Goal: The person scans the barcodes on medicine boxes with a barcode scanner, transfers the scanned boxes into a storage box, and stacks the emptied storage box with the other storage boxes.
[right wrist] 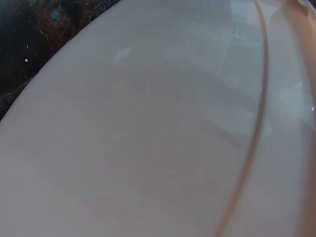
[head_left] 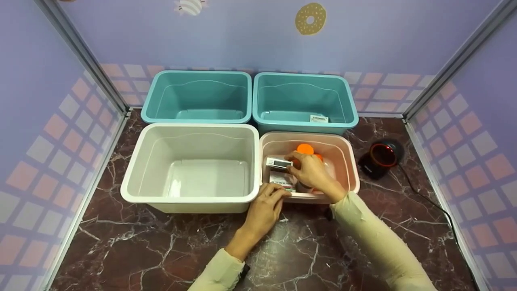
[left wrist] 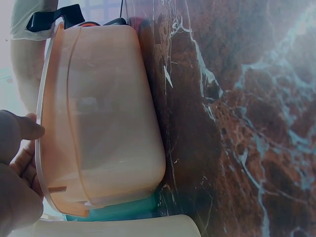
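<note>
At near right, inside the peach-pink plastic bin (head_left: 309, 136), the right hand (head_left: 311, 169) pinches a small white rectangular box (head_left: 278, 163) by its right end; the left hand (head_left: 264, 206) rests loose fingers on the near rim. Tilting slightly should avoid snagging.

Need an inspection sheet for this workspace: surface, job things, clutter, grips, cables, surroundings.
Surface: dark marbled tabletop, pale veins.
Job's things: small white box with a dark panel, at the pink bin; orange items inside, partly hidden; white bin beside it; two teal bins behind, one with a white packet.
Clutter: black device, glowing red, right of the pink bin.
Grips: left hand holds the pink bin's near rim; right hand pinches the small white box.
Cables: one, dark, from the black device.
Surroundings: lilac walls, pink-and-white tile print.
</note>
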A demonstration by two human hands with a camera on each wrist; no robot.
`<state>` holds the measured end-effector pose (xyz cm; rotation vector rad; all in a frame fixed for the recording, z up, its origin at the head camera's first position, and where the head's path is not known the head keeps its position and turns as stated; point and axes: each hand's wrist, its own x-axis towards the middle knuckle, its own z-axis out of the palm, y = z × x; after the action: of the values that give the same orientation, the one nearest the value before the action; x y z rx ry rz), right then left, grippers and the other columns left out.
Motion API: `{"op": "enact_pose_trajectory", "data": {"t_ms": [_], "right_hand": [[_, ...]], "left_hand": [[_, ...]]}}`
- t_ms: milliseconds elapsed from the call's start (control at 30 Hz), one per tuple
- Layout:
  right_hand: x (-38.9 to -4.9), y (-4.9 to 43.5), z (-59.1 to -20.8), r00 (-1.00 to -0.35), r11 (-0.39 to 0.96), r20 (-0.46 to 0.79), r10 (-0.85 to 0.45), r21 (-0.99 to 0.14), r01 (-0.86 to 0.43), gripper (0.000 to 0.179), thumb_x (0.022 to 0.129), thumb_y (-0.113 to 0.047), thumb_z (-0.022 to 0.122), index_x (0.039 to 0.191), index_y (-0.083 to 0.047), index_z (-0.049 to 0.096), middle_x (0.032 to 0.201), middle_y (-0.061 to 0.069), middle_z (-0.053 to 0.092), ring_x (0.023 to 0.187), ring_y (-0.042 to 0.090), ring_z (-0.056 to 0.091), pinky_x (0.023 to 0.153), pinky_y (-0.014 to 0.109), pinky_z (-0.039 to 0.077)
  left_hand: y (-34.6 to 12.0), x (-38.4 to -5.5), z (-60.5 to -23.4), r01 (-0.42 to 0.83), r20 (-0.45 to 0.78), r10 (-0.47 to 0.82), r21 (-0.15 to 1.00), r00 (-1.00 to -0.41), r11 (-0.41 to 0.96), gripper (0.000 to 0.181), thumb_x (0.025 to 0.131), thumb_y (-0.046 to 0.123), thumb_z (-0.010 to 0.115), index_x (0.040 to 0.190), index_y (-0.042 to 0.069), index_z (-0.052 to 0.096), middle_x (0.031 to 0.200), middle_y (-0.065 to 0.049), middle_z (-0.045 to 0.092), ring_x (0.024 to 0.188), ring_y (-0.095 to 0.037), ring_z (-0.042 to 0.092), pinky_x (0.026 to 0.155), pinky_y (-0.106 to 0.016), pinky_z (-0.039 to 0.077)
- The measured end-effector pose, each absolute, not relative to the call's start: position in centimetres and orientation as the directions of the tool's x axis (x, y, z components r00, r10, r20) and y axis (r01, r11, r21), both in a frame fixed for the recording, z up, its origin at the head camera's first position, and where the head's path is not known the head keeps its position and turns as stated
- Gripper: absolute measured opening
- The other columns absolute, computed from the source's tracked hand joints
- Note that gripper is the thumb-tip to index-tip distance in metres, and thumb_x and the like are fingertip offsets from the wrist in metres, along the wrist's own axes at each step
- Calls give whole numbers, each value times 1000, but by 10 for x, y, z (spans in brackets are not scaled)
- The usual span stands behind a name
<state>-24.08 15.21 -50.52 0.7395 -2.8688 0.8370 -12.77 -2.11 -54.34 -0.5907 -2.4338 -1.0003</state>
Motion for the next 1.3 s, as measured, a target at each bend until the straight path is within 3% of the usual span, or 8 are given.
{"op": "enact_pose_trajectory", "data": {"t_ms": [300, 533, 1000, 1300], "right_hand": [[-243, 150, -504, -893, 724, 176, -415, -531, -441, 40, 80, -13, 77, 119, -13, 69, 99, 9, 72, 80, 27, 63, 68, 41, 51], [-244, 147, -506, -905, 761, 149, -399, -496, -417, 39, 80, -8, 77, 117, -14, 68, 95, 9, 68, 77, 23, 62, 66, 37, 49], [-241, 146, -506, -901, 816, 168, -401, -383, -434, 41, 80, -13, 75, 120, -13, 70, 117, 13, 70, 98, 35, 68, 78, 52, 53], [-238, 149, -503, -902, 796, 224, -370, -423, -432, 37, 80, -12, 71, 117, -12, 70, 115, 13, 71, 98, 37, 68, 80, 53, 54]], "left_hand": [[-21, -129, -542, 549, 565, 214, 531, -797, 645, 24, 86, 0, 70, 101, 18, 73, 105, 3, 64, 106, -15, 59, 92, -28, 52], [-21, -128, -543, 547, 561, 214, 534, -800, 644, 25, 86, 0, 69, 101, 19, 73, 105, 4, 64, 106, -15, 59, 93, -27, 51], [-21, -127, -542, 538, 549, 213, 543, -808, 644, 24, 87, 0, 68, 102, 19, 74, 105, 4, 65, 105, -15, 59, 94, -28, 51], [-21, -126, -544, 535, 544, 216, 538, -811, 651, 21, 90, 4, 68, 102, 20, 74, 105, 5, 64, 105, -14, 59, 92, -27, 51]]}}
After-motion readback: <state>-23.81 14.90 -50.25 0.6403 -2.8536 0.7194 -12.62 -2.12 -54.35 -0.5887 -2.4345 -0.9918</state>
